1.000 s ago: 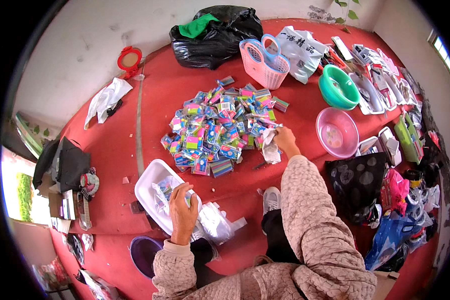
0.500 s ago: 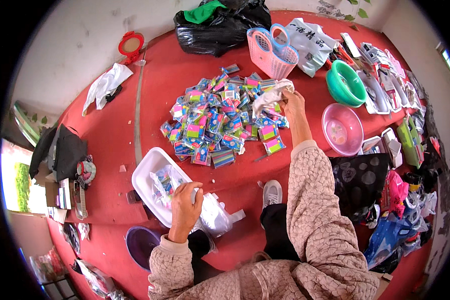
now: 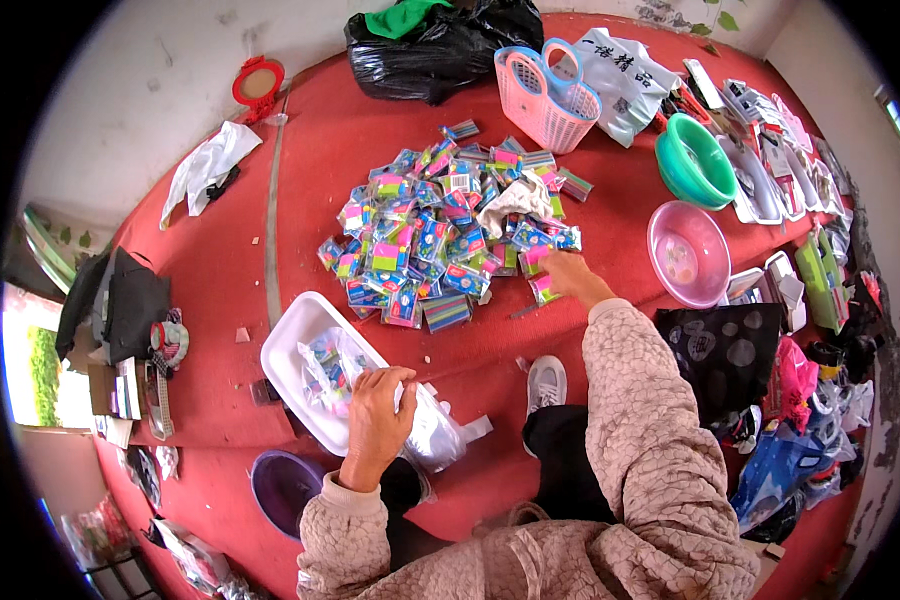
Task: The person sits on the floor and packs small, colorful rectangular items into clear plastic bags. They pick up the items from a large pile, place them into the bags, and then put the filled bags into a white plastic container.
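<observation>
A heap of small flat clear packets [image 3: 410, 250] with blue, pink and green contents lies on the red floor covering. My right hand [image 3: 573, 277] is at the heap's right edge, against packets there; its fingertips are hard to make out. A crumpled whitish cloth [image 3: 515, 205] rests on top of the heap, apart from that hand. My left hand [image 3: 378, 420] hovers at the right rim of a white basin [image 3: 288, 345], fingers loosely bent, a gap showing between thumb and forefinger, nothing visible in them. Inside the basin are packets in clear plastic [image 3: 332, 365]. Clear plastic bags [image 3: 435, 435] lie beside this hand.
Right of the heap stand a pink bowl [image 3: 688, 255] and a green basin [image 3: 695, 160]. Behind it are a pink-and-blue basket [image 3: 545, 105] and a black bag [image 3: 440, 55]. A purple bucket [image 3: 285, 490] is near my left forearm. Assorted goods line the right wall.
My right hand has let go of the whitish cloth, which now lies on the heap, and has moved down toward me to the heap's right edge. My left hand has barely shifted.
</observation>
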Demonstrator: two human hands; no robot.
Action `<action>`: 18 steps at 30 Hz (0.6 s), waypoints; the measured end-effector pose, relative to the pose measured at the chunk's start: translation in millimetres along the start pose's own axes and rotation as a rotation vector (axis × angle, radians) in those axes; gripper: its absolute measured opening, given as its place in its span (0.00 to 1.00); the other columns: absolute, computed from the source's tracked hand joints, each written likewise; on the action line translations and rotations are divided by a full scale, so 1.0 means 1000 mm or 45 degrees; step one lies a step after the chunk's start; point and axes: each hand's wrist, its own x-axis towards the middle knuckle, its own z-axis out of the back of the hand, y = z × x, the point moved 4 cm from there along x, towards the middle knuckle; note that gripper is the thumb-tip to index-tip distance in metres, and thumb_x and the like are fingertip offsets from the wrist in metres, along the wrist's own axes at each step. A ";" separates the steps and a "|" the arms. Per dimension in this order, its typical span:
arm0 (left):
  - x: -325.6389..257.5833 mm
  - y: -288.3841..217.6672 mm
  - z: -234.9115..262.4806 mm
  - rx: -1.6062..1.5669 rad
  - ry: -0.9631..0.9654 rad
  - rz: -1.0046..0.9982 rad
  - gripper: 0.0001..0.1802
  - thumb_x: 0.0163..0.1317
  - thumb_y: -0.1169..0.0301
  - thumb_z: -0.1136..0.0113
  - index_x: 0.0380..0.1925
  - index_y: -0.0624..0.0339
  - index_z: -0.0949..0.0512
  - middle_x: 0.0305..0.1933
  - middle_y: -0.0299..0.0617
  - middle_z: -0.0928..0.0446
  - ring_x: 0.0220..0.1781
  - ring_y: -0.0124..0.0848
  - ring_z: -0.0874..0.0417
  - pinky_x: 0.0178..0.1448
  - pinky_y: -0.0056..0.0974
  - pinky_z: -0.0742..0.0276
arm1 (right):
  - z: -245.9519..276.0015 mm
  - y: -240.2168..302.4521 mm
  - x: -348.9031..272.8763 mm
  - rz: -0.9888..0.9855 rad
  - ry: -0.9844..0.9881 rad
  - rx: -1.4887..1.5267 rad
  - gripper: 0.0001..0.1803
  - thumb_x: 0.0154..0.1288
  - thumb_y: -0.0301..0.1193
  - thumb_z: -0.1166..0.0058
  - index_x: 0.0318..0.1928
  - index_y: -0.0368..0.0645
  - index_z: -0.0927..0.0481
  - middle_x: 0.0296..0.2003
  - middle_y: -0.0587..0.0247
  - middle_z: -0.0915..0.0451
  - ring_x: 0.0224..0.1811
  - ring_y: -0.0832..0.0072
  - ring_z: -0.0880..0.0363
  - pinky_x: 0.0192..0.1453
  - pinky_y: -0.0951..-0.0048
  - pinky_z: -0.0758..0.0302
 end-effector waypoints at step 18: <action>0.001 0.004 -0.006 0.103 0.031 -0.023 0.08 0.51 0.74 0.47 0.32 0.62 0.26 0.35 0.45 0.24 0.40 0.43 0.25 0.55 0.48 0.38 | 0.010 -0.016 -0.006 -0.078 0.199 -0.026 0.15 0.40 0.33 0.42 0.33 0.45 0.22 0.35 0.54 0.24 0.39 0.56 0.25 0.44 0.60 0.27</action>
